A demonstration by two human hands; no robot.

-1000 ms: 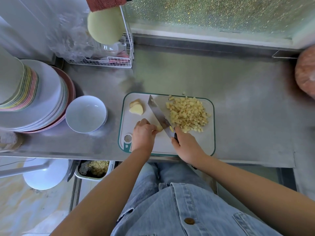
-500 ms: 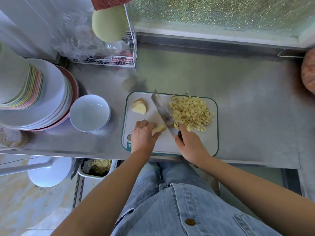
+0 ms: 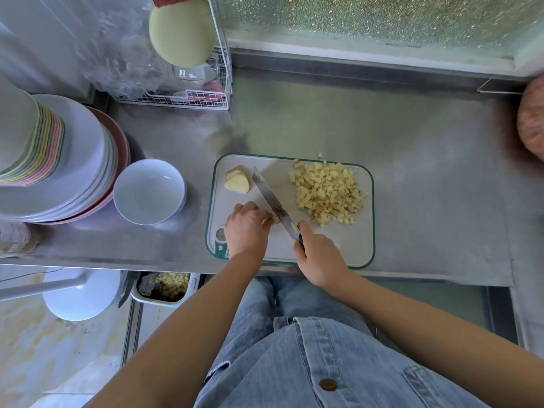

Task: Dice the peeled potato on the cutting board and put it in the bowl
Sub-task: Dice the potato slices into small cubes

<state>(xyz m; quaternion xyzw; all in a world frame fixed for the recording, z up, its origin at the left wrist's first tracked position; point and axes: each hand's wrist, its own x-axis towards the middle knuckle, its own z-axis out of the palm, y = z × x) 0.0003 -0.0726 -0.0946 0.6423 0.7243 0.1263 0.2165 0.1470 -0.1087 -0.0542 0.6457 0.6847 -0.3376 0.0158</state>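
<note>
A white cutting board [image 3: 350,245] with a green rim lies on the steel counter. A heap of diced potato [image 3: 326,192] covers its right half. Two potato slices [image 3: 237,181] lie at its far left corner. My left hand [image 3: 245,228] holds down a small potato piece [image 3: 275,218] with curled fingers. My right hand [image 3: 319,259] grips the black handle of a knife [image 3: 272,201], whose blade rests against that piece. An empty white bowl [image 3: 148,191] stands left of the board.
Stacked plates [image 3: 73,160] and stacked bowls fill the counter's left end. A wire rack [image 3: 188,98] with plastic bags stands at the back left. A tray of scraps [image 3: 164,287] sits below the counter edge. A reddish object [image 3: 531,119] is at the far right.
The knife blade has come down against the potato piece, and my left hand's fingers have curled tighter over it. The diced heap, slices and bowl stay where they were.
</note>
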